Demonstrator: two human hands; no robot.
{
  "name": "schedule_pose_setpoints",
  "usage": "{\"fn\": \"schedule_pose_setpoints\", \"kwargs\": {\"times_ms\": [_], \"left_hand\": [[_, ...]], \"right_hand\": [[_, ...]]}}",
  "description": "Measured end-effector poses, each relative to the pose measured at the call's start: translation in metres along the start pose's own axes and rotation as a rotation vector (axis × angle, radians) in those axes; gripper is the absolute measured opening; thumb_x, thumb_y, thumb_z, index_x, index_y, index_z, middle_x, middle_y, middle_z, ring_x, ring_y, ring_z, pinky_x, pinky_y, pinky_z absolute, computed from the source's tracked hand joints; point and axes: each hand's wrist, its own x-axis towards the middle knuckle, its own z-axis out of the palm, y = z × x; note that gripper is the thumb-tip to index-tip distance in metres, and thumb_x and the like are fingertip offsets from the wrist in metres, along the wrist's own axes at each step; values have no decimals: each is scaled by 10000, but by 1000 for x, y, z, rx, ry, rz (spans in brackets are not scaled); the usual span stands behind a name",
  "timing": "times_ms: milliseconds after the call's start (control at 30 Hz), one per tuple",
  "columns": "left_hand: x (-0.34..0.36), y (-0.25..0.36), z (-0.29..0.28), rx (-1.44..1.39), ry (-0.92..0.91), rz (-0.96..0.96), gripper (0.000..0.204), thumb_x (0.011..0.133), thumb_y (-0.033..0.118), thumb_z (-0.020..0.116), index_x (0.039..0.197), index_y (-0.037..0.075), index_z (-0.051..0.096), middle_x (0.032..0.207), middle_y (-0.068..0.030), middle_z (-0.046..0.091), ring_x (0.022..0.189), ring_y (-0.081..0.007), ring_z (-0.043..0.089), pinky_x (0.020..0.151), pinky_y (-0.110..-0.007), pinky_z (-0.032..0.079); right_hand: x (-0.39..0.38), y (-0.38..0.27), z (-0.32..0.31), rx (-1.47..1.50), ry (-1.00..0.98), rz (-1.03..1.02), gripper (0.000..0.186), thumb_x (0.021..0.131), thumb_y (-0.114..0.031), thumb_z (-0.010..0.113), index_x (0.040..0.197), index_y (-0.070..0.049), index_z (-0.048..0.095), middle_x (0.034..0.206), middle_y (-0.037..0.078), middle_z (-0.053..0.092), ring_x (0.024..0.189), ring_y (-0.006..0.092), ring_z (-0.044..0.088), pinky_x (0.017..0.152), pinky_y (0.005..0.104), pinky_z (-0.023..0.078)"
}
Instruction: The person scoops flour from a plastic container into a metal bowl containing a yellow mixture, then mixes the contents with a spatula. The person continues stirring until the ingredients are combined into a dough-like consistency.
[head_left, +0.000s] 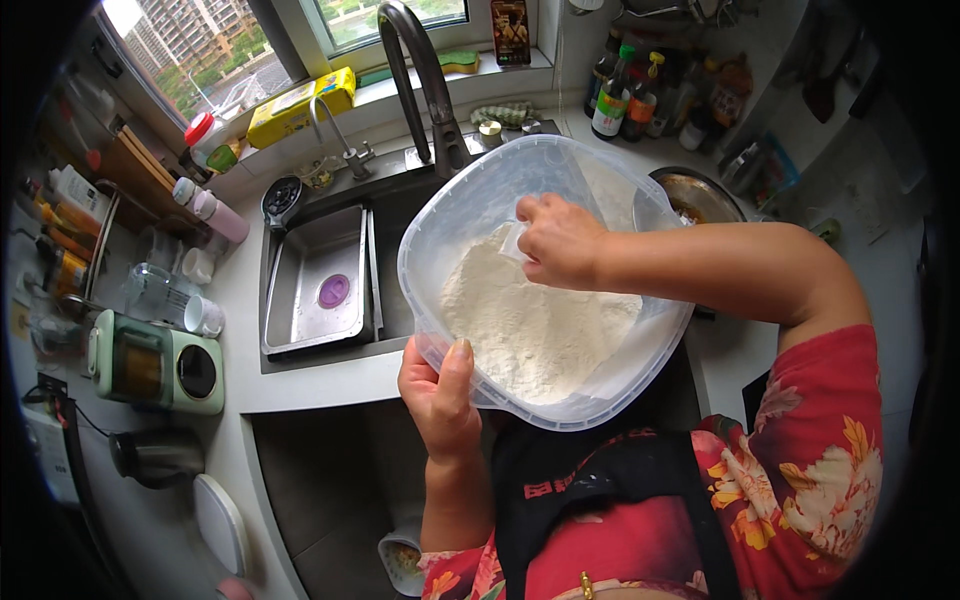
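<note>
A large translucent plastic tub point(455, 195) is held in front of my body, tilted so its inside shows. White flour point(530, 340) lies heaped in it. My left hand point(442, 405) is closed on the tub's near left rim, thumb on the outside near the edge. Reaching over the right side into the tub, my right hand point(565, 245) is closed round a small whitish translucent scoop point(513, 243) at the flour's far edge. The fingers cover most of the scoop, so its full shape is hidden.
Beyond the tub is a sink point(320, 290) with a dark faucet point(440, 100). Sauce bottles point(612, 105) and a metal bowl point(700, 190) stand at right. On the left counter are a green appliance point(160, 365), a kettle point(155, 455) and a pink bottle point(222, 215).
</note>
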Motion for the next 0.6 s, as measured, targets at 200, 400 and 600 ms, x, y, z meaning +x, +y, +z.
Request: {"fn": "schedule_pose_setpoints", "kwargs": {"times_ms": [200, 400, 600], "left_hand": [[-2, 2, -2, -39, -37, -20, 222, 844, 124, 585, 1006, -23, 544, 884, -51, 600, 761, -87, 539, 732, -235, 443], [0, 3, 2, -91, -24, 0, 104, 869, 83, 603, 882, 36, 512, 759, 26, 522, 660, -26, 435, 599, -192, 367], [1, 7, 7, -111, -2, -3, 105, 869, 83, 601, 903, 25, 520, 778, 23, 532, 667, -24, 438, 607, -184, 370]], "right_hand": [[3, -5, 30, -368, -108, -150, 185, 699, -238, 677, 735, -61, 718, 1088, 124, 514, 999, 348, 490, 769, 396, 507], [-1, -16, 43, -114, -206, -41, 156, 689, -214, 660, 721, -71, 714, 1076, 131, 517, 969, 349, 498, 795, 392, 489], [-3, -38, 49, 153, -260, 37, 137, 673, -203, 651, 665, -71, 685, 1006, 145, 537, 909, 343, 533, 800, 392, 474]]}}
